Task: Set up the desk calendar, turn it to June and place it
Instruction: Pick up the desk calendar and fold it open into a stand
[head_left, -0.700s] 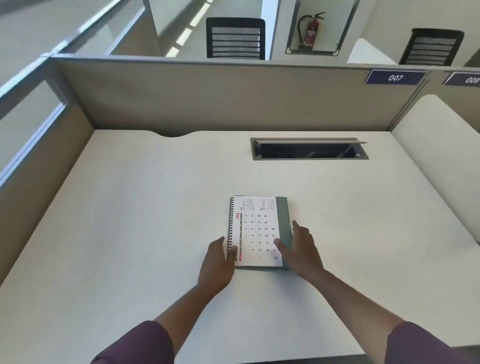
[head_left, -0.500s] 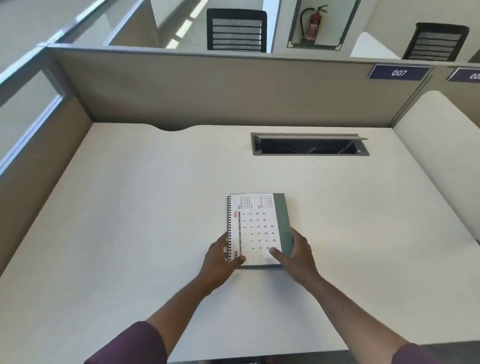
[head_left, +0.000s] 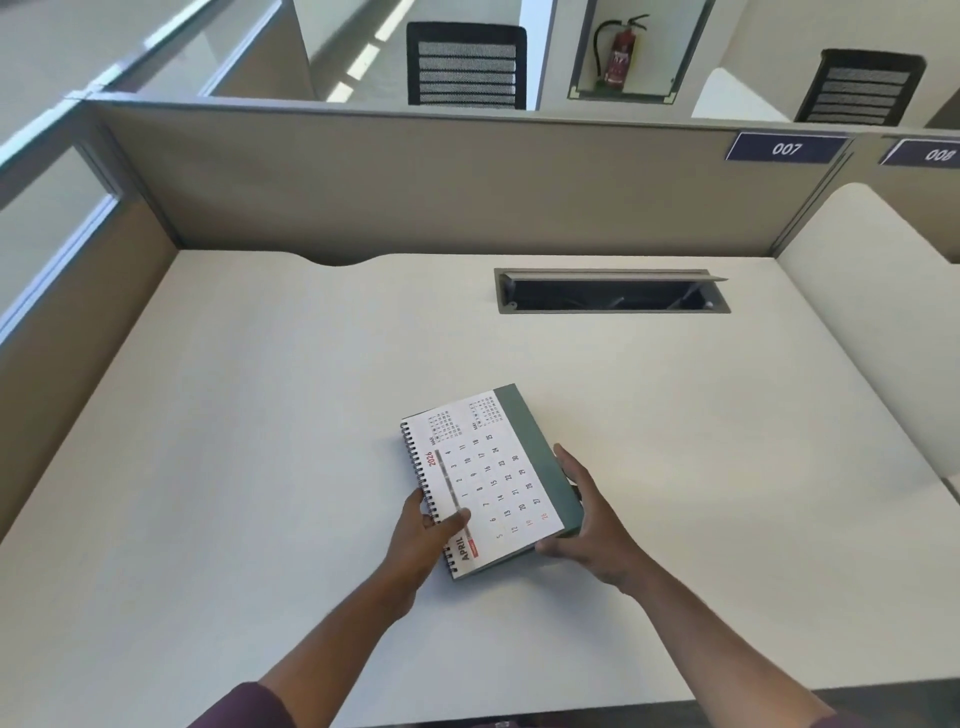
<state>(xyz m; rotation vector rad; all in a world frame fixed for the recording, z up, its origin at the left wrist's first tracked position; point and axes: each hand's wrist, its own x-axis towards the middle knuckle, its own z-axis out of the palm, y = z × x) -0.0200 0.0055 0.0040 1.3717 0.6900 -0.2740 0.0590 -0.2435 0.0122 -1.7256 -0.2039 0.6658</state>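
A folded-flat desk calendar (head_left: 493, 478) with a black spiral binding and a dark green backing is lifted off the white desk (head_left: 260, 441), tilted and turned clockwise. Its top page reads APRIL 2026. My left hand (head_left: 423, 535) grips the spiral edge near its lower end, thumb on the page. My right hand (head_left: 587, 525) holds the green right edge and lower corner from underneath.
A rectangular cable slot (head_left: 613, 291) with its lid raised is cut into the desk's back right. Beige partition walls (head_left: 415, 182) close the desk at the back and left, with a white divider (head_left: 872, 312) on the right. Office chairs and a fire extinguisher (head_left: 618, 49) lie beyond.
Both hands closed on the calendar, which lay flat on the desk before. It is now lifted, nearer to me, and rotated clockwise.
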